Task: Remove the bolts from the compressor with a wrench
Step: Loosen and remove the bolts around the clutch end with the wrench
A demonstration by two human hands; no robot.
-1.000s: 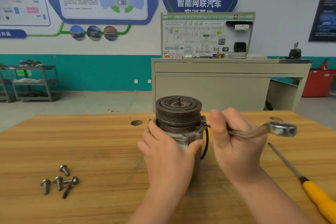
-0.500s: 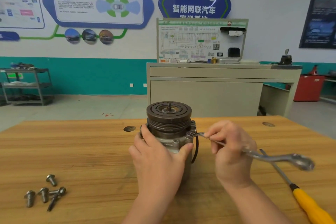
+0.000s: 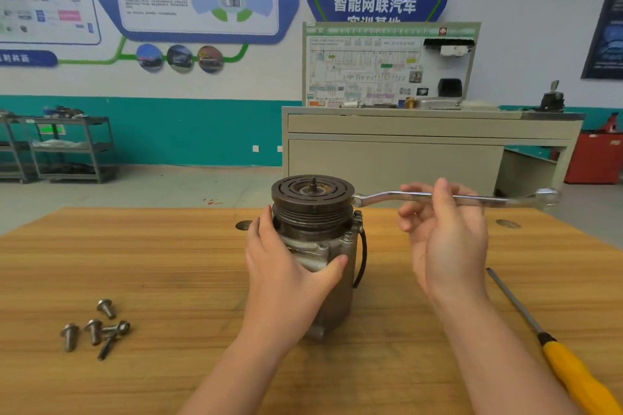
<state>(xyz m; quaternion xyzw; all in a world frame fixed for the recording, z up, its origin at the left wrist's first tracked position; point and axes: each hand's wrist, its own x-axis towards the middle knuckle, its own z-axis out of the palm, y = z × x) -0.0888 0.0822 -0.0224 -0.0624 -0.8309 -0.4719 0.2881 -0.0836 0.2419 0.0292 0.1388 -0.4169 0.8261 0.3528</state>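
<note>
Compressor (image 3: 323, 266) stands upright on the wooden table (image 3: 168, 263), its dark grooved pulley on top, and the left hand (image 3: 290, 276) wraps its body from the near side, fingers round the left flank and thumb pressed on the front of the housing. Right of that grip, the right hand (image 3: 445, 239) is raised with its palm turned toward the camera; its thumb and fingertips pinch the shaft of the wrench (image 3: 455, 197) near the middle. From this grip the wrench runs nearly level, its near ring end reaching left to a spot just beside the pulley rim, above the compressor's upper right lug; whether it sits on a bolt there cannot be told. Its far end sticks out to the right and is blurred. Well to the left of the left hand, nearer the camera, a small cluster of loose bolts (image 3: 94, 330) lies on the table. Below and right of the right hand lies a screwdriver (image 3: 553, 347) with a yellow handle.
</note>
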